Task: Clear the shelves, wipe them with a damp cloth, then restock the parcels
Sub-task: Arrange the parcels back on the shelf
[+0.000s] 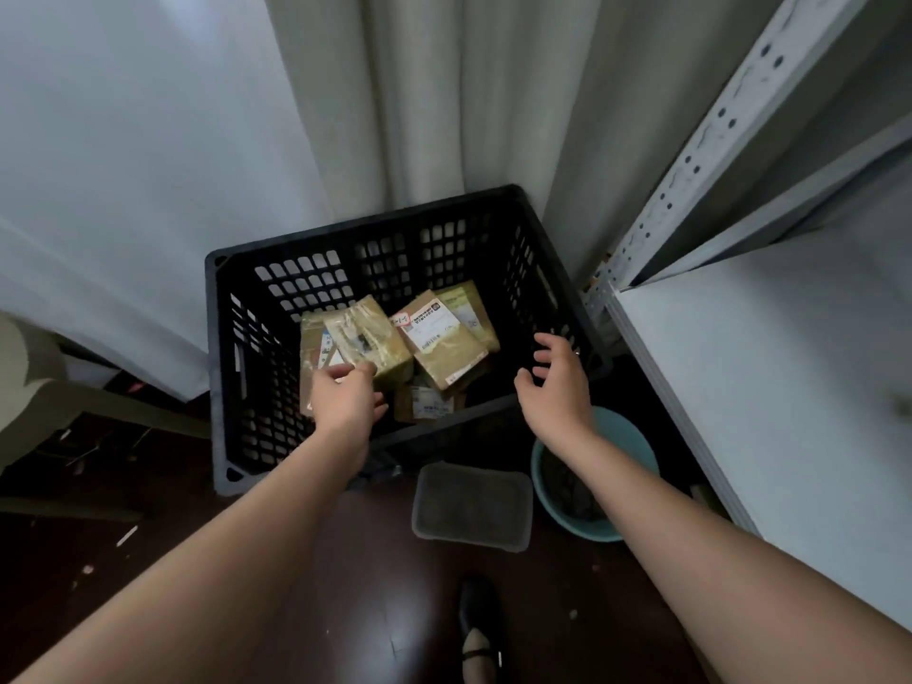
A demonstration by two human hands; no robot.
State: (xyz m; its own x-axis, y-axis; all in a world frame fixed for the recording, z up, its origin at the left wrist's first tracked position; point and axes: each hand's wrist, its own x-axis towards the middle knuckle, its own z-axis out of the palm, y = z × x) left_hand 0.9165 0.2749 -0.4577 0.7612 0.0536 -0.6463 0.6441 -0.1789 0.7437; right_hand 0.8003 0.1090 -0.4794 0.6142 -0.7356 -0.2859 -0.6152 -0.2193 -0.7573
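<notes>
We judge restocking barely begun: the parcels (434, 343) lie in the black crate (232, 367) at frame centre, the shelf (770, 387) at right looks bare, our left hand (345, 402) pinches one parcel, and our right hand (557, 382) hovers with fingers loosely spread, holding nothing.

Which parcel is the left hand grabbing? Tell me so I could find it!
Look inside the black plastic slatted crate on the dark floor by the pale curtain. The left hand pinches the near end of the brown taped cardboard parcel on the crate's left side. Unlike its neighbour with the big white label, it shows mostly shiny tape.
</notes>
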